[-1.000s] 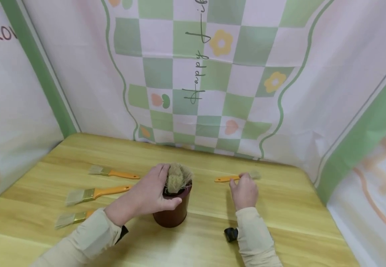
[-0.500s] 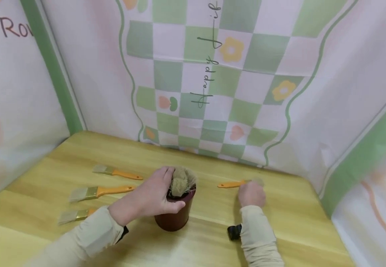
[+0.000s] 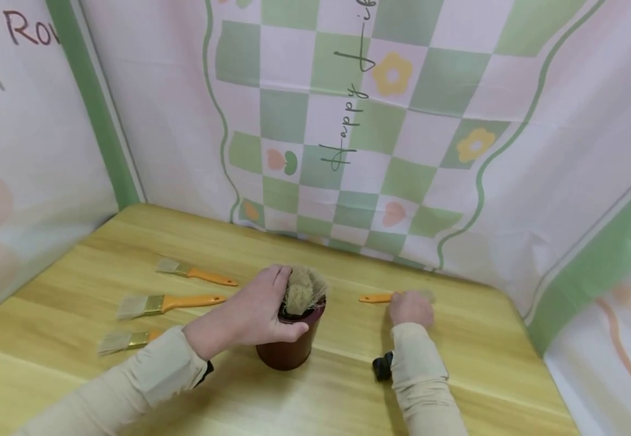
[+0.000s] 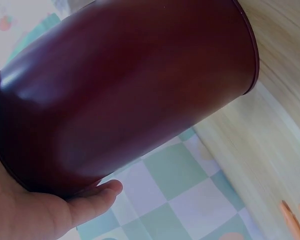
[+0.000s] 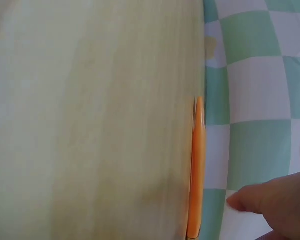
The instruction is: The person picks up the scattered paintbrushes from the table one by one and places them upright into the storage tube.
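Note:
My left hand (image 3: 250,312) grips a dark red round pot (image 3: 288,351) by its top. Its thumb lies across the near side of the rim, and the left wrist view shows the pot's smooth wall (image 4: 130,90) up close. A tuft of pale, straw-like bristles (image 3: 301,293) rises from the pot. On the right, my right hand (image 3: 412,309) reaches down over a paintbrush (image 3: 375,298) lying flat, covering its middle. Its orange handle (image 5: 197,170) shows in the right wrist view, a thumb (image 5: 250,199) beside it; whether the fingers close round the brush I cannot tell.
Three more paintbrushes lie on the wooden table (image 3: 343,387) at the left: one at the back (image 3: 201,274), one in the middle (image 3: 185,301), and a front one (image 3: 125,342) partly hidden by my sleeve. A checkered cloth (image 3: 321,169) hangs behind the table.
My right hand has shifted slightly right along the paintbrush and now covers more of its bristle end. The left hand keeps its hold on the pot. The head view has swung slightly.

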A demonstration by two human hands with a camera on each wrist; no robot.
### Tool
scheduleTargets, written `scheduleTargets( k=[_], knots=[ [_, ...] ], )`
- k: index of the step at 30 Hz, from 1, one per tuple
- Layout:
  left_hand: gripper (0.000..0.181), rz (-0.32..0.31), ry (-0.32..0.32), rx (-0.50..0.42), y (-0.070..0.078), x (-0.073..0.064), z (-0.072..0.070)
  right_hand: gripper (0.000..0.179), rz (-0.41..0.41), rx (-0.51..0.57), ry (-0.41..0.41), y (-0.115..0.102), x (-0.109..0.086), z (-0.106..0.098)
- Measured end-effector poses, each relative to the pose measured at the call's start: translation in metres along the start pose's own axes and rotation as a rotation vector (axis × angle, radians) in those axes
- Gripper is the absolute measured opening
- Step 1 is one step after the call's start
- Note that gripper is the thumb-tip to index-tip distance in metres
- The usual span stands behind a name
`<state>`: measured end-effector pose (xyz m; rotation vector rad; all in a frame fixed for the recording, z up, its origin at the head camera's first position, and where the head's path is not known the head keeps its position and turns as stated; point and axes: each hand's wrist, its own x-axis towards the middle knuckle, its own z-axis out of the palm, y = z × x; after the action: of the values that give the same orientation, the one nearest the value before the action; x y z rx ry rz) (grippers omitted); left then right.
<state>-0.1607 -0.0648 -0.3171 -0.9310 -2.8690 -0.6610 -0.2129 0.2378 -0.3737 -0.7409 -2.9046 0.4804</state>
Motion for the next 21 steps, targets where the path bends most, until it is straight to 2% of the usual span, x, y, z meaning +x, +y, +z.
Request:
scheduleTargets(
  k=[4, 10, 17, 19, 21],
  knots=[
    [0.102, -0.001, 0.008, 0.004, -0.002, -0.001, 0.001, 0.061, -0.005, -0.056, -0.046, -0.003, 0.003, 0.001],
    [0.101, 0.015, 0.015, 0.011, 0.000, 0.004, 0.000, 0.068, 0.004, -0.145, -0.111, -0.003, 0.013, -0.002],
    [0.103, 0.019, -0.005, -0.011, 0.002, 0.004, 0.001, 0.055, 0.047, -0.121, -0.080, 0.017, 0.027, -0.005],
    [0.103, 0.002, -0.011, -0.018, 0.003, 0.002, 0.001, 0.052, 0.047, -0.109, -0.099, 0.020, 0.029, -0.006],
    [0.103, -0.007, -0.008, -0.016, 0.002, 0.001, 0.000, 0.058, 0.036, -0.116, -0.123, 0.020, 0.030, -0.008]
  ],
)
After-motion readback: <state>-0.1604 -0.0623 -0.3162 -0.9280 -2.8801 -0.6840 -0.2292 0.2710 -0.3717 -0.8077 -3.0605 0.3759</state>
